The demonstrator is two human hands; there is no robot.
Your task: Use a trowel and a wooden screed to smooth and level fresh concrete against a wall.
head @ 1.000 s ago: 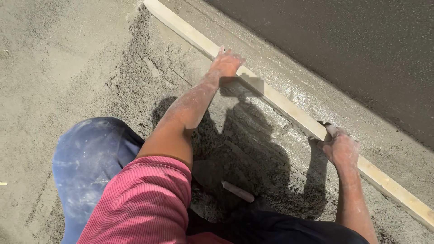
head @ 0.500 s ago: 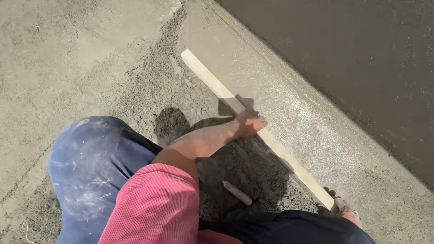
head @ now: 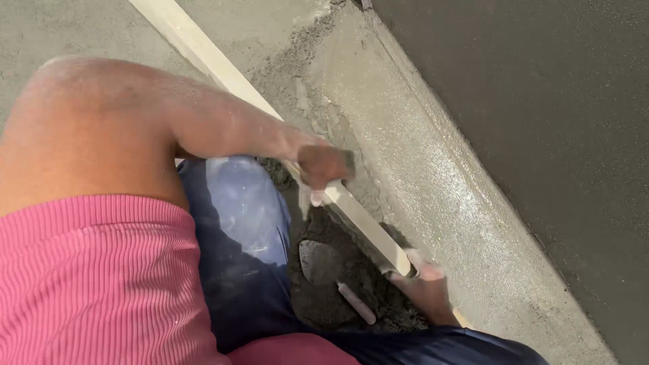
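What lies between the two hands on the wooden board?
In the head view, a bare stretch of the wooden board runs between the left hand and right hand. Beside it lies rough gray mortar.

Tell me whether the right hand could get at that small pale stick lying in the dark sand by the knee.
Probably yes: the right hand grips the wooden straightedge close beside the small stick, with only open sand between them, though it would have to let go first.
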